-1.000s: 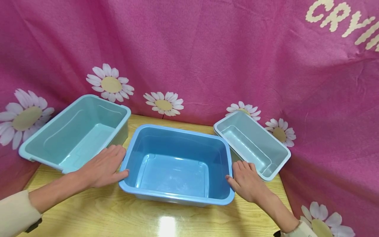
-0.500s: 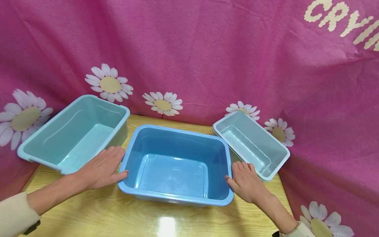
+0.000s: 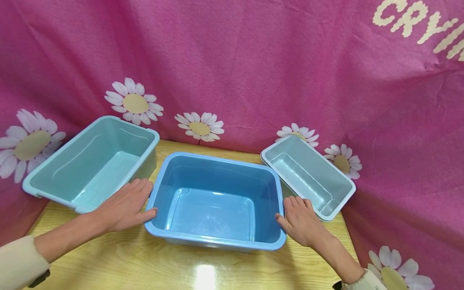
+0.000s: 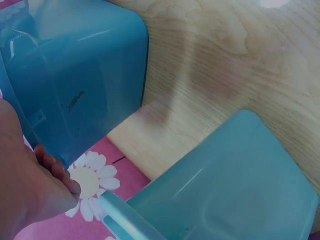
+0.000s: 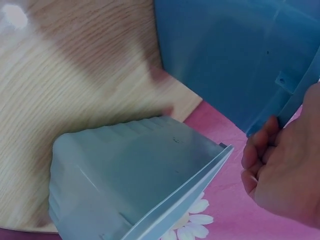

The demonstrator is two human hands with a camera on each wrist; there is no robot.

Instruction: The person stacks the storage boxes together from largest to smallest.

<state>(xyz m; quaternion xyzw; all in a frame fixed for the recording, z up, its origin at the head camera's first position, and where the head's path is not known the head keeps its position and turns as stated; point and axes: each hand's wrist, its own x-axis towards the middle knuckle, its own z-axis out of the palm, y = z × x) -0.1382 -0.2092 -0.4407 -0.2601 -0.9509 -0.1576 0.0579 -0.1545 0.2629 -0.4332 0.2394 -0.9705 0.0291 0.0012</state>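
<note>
A blue plastic storage bin (image 3: pixel 214 215) stands in the middle of the table, its inside bare. My left hand (image 3: pixel 127 205) grips the rim at its left end, thumb over the edge; in the left wrist view the fingers (image 4: pixel 55 170) curl under that rim. At the other end my right hand (image 3: pixel 301 221) holds the rim the same way, with its fingers (image 5: pixel 260 145) tucked beneath the lip in the right wrist view. The bin's end walls (image 4: pixel 90 75) show on the outside in both wrist views.
To the left sits a teal bin (image 3: pixel 105 173), angled, close behind my left hand. A smaller grey-blue bin (image 3: pixel 308 177) stands at the back right, near the blue one. Behind the wooden table (image 3: pixel 174 266) hangs a pink cloth (image 3: pixel 232 72) with daisies.
</note>
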